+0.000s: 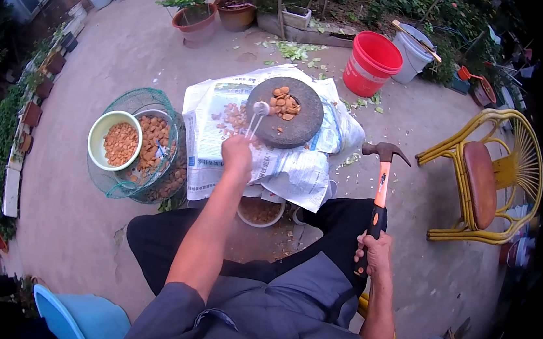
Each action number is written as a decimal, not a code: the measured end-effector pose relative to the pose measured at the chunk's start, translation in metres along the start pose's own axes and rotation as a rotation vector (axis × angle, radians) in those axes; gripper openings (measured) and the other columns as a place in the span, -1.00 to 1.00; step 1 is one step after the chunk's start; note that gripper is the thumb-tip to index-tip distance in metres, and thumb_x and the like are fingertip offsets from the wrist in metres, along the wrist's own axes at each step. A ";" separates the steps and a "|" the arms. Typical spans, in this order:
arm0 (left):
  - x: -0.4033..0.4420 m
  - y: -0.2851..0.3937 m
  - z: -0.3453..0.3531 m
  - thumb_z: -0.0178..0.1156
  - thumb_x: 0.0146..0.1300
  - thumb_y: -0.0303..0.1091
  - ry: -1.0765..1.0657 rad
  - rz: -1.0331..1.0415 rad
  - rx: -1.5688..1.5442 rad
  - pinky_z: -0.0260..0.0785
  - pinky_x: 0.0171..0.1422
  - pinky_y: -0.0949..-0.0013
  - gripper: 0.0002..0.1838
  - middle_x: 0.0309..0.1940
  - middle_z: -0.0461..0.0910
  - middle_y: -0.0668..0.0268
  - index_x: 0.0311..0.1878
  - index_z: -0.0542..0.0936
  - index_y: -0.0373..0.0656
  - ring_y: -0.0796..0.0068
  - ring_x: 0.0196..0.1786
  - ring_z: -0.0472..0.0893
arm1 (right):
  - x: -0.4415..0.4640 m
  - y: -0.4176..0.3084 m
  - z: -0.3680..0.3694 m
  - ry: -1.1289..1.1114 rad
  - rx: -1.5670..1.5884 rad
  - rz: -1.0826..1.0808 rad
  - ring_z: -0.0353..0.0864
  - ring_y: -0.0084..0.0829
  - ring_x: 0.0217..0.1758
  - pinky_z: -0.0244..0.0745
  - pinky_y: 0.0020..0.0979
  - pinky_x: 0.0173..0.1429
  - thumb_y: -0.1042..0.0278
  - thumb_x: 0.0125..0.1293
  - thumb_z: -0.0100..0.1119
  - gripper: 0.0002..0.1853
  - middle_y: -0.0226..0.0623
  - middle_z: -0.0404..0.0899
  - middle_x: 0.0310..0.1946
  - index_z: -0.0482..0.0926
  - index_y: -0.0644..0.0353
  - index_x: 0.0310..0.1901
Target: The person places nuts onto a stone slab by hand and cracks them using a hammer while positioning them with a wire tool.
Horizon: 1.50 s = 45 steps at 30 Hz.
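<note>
My right hand (375, 253) is closed around the black-and-orange handle of a claw hammer (382, 180), held upright with its head at the top. In my left hand (238, 153) is a pair of white tongs (261, 110) with two thin arms and a round tip. The tip is over the left edge of a round grey stone slab (301, 130). Several brown nuts or fruit stones (284, 103) lie piled on the slab. Under it are newspaper sheets (201, 156), with broken brown shells (232, 118) scattered left of the slab.
At left, a pale green bowl (93, 152) of brown pieces rests on a green net basket (127, 188) holding more. A container (259, 224) stands below the newspaper. Around are a red bucket (367, 71), a rattan chair (479, 183), potted plants (194, 25) and a blue tub (90, 322).
</note>
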<state>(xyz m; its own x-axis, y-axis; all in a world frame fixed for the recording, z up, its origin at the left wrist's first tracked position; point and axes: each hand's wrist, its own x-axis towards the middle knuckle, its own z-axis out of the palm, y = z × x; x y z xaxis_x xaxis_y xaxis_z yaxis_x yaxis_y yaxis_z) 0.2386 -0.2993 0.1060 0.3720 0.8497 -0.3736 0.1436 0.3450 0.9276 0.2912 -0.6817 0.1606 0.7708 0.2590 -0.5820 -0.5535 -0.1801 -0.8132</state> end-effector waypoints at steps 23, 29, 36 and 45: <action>0.009 0.004 -0.020 0.08 0.42 -0.31 -0.106 -0.287 0.131 -0.05 -0.73 0.36 -0.79 -0.75 0.20 0.50 -0.13 0.68 -0.14 0.59 -0.78 0.12 | 0.005 -0.004 0.019 -0.049 -0.227 -0.262 0.38 -0.62 -0.71 0.38 -0.49 -0.63 0.55 0.14 0.20 -0.89 -0.47 0.36 -0.67 0.44 0.21 -0.41; 0.009 0.021 -0.023 0.04 0.42 -0.37 -0.160 -0.324 0.185 -0.02 -0.72 0.36 -0.77 -0.73 0.19 0.50 -0.13 0.69 -0.14 0.58 -0.77 0.11 | -0.008 -0.060 0.109 -0.087 -0.455 -0.663 0.46 -0.59 -0.59 0.38 -0.41 -0.47 0.41 0.14 0.29 -0.80 -0.37 0.49 -0.64 0.50 0.36 -0.34; 0.000 0.026 -0.021 0.05 0.41 -0.38 -0.165 -0.291 0.269 -0.05 -0.70 0.36 -0.79 -0.71 0.18 0.49 -0.19 0.70 -0.10 0.58 -0.75 0.10 | 0.044 -0.026 0.149 -0.110 -1.054 -0.696 0.60 0.26 -0.33 0.47 0.09 -0.14 0.41 0.16 0.16 -0.77 0.25 0.56 -0.51 0.49 0.47 -0.31; 0.019 0.005 -0.037 0.12 0.39 -0.35 -0.120 -0.322 0.003 -0.13 -0.74 0.40 -0.83 -0.74 0.16 0.55 -0.19 0.67 -0.17 0.62 -0.79 0.07 | -0.002 -0.056 0.120 -0.001 -0.638 -0.678 0.42 -0.54 -0.55 0.40 -0.37 -0.40 0.39 0.11 0.28 -0.77 -0.27 0.44 -0.64 0.55 0.38 -0.28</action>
<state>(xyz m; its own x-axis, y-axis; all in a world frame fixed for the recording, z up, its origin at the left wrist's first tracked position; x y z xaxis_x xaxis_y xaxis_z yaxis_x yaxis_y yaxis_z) 0.2123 -0.2669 0.1037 0.4123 0.6442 -0.6442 0.2742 0.5866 0.7621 0.2827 -0.5580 0.2078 0.8654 0.5008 0.0182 0.2937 -0.4773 -0.8282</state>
